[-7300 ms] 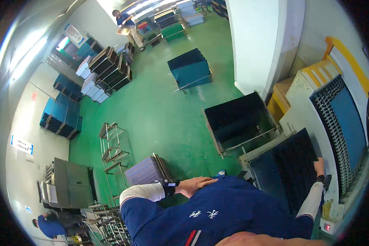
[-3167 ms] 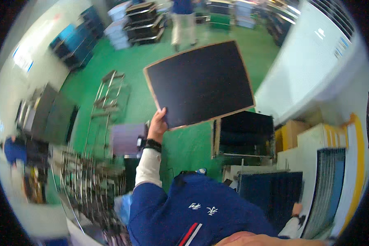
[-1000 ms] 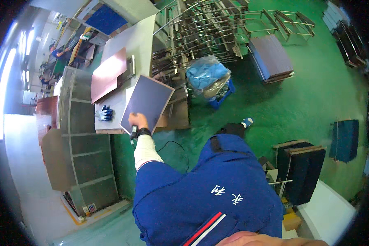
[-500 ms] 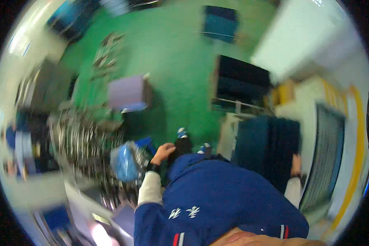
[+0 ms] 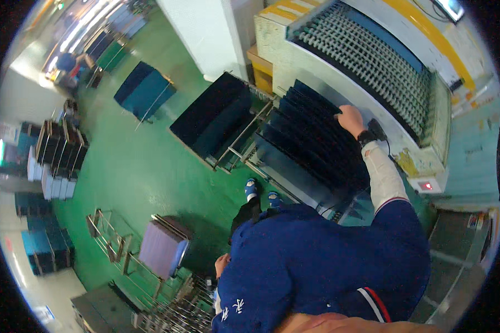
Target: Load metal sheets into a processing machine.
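Note:
My right hand (image 5: 351,120) reaches forward to the right, its fingers closed on the upper edge of a dark panel (image 5: 339,108). That panel belongs to a row of thin, dark blue-black panels (image 5: 311,136) standing on edge, fanned slightly apart, in a metal rack (image 5: 261,169). At my left side hangs my left hand (image 5: 222,265), partly hidden by my body; its visible fingers are loosely bent and apart, with nothing seen in them.
Beyond the rack stands a machine with a bed of rollers (image 5: 372,66). Another rack of dark panels (image 5: 216,119) adjoins on the left, with a third panel stack (image 5: 144,91) farther off. Purple sheets (image 5: 162,250) and bare metal racks (image 5: 108,236) stand at left on the green floor (image 5: 150,183).
I have turned to the right, so the panels and roller machine now lie ahead. My right hand has moved up to the panels' edges; my left hand has dropped back beside my body.

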A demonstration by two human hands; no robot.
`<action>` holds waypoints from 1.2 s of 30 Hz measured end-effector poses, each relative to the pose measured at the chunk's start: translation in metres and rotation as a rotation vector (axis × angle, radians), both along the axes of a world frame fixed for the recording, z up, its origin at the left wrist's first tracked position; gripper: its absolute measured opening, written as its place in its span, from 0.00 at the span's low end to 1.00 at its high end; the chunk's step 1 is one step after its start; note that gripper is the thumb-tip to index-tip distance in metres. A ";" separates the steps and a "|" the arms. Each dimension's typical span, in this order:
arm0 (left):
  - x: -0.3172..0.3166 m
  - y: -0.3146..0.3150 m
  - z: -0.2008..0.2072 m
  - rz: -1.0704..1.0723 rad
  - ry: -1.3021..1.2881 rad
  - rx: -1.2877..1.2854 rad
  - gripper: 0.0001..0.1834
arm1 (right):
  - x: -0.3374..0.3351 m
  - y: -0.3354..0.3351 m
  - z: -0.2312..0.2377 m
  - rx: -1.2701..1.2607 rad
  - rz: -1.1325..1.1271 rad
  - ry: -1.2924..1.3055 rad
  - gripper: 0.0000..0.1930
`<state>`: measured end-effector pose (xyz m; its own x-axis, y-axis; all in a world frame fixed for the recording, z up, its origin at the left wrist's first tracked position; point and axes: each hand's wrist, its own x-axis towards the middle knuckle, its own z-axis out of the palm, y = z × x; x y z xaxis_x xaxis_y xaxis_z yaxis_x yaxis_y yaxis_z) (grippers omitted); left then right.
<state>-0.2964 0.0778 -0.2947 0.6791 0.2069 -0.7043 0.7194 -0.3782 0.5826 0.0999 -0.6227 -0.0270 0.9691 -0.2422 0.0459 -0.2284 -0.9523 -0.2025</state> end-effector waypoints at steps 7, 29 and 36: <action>0.099 0.025 -0.011 0.222 -0.149 -0.497 0.11 | 0.006 0.008 0.068 -0.033 0.009 -0.090 0.15; 0.379 -0.016 0.036 0.093 0.193 -0.574 0.10 | -0.147 -0.109 0.275 0.892 -0.930 -1.058 0.26; 0.381 -0.011 0.028 0.175 0.158 -0.564 0.14 | -0.102 -0.115 0.142 -0.144 -0.528 -0.643 0.23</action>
